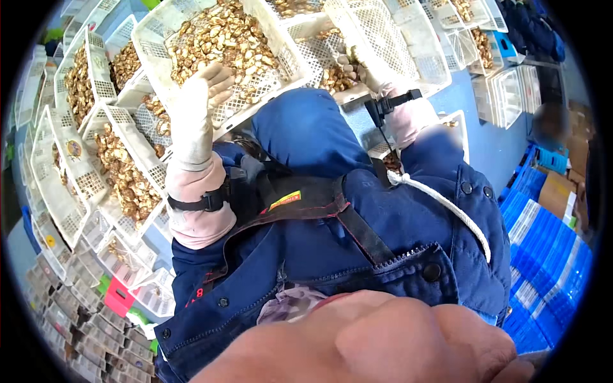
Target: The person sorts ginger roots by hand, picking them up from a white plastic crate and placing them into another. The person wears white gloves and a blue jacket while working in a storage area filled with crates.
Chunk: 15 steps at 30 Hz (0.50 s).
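Note:
My left hand (218, 86), in a pale glove, is spread above the near left part of a large white perforated plastic crate (292, 55) and holds nothing visible. Many golden-brown pieces that look like mushrooms (225, 36) lie in that crate. To the right, my right hand (352, 64), in a stained glove, reaches down into a smaller white basket (306, 28), close to more such pieces (336, 79). Its fingers are partly blurred, and whether they grip a piece cannot be told. Black straps go round both forearms.
White crates with similar brown pieces (127, 177) crowd the left side. Another white crate (378, 36) stands beyond my right hand. Stacked crates (500, 95) and blue stacked plastic items (550, 253) are on the right. Dark clothing of another person may show at the top right.

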Motion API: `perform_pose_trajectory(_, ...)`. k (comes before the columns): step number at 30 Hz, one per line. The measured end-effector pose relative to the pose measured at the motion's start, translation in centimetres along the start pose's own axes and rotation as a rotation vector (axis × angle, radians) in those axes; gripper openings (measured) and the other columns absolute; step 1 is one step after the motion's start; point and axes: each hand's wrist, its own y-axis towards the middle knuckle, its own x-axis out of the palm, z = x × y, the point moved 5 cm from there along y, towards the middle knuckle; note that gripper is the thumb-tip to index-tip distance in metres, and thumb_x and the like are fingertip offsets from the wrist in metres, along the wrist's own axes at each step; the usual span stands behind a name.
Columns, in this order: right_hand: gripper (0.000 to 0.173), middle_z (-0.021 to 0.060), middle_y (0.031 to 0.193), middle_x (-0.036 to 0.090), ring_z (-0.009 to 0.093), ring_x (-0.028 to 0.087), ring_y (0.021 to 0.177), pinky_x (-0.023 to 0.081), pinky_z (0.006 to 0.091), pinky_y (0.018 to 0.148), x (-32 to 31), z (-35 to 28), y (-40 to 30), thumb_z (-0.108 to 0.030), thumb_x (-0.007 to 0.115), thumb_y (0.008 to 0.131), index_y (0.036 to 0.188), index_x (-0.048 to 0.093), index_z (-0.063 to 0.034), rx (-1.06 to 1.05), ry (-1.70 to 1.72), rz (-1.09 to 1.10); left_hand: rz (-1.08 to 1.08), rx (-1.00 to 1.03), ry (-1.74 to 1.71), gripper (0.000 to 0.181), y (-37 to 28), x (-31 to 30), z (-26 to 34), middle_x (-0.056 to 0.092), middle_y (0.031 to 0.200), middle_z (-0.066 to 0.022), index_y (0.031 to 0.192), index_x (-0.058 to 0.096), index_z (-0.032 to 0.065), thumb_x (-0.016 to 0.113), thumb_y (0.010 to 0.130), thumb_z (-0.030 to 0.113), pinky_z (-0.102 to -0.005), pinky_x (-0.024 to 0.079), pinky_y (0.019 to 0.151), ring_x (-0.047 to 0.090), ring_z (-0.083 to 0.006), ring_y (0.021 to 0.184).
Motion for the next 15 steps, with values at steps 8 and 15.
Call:
perform_pose_trajectory(8, 0.039, 0.0085, 0.092, 0.064, 0.014, 0.056, 0.076, 0.047, 0.0258, 0.065, -1.6, 3.5, 2.3, -0.021, 0.061, 0.097, 0.129, 0.054, 0.001, 0.023, 0.09, -0.152, 0.186, 0.26, -0.13, 0.056, 2.5, 1.3, 5.0, 0.055, 0.13, -0.0229, 0.138, 0.041, -0.0105, 0.05, 0.104, 0.032, -0.0387, 0.05, 0.098, 0.06, -0.0313, 0.115)
perform_pose_trajectory(15, 0.072, 0.0132, 0.116, 0.064, 0.019, 0.064, 0.09, 0.055, 0.0315, 0.072, -0.5, 0.4, 5.6, -0.008, 0.071, 0.089, 0.15, 0.032, -0.0094, -0.262, -0.471, -0.094, 0.127, -0.008, -0.071, 0.065, 4.6, -1.6, -1.6, 0.057, 0.129, -0.0262, 0.139, 0.04, -0.0126, 0.056, 0.1, 0.036, -0.0385, 0.052, 0.095, 0.062, -0.0313, 0.113)
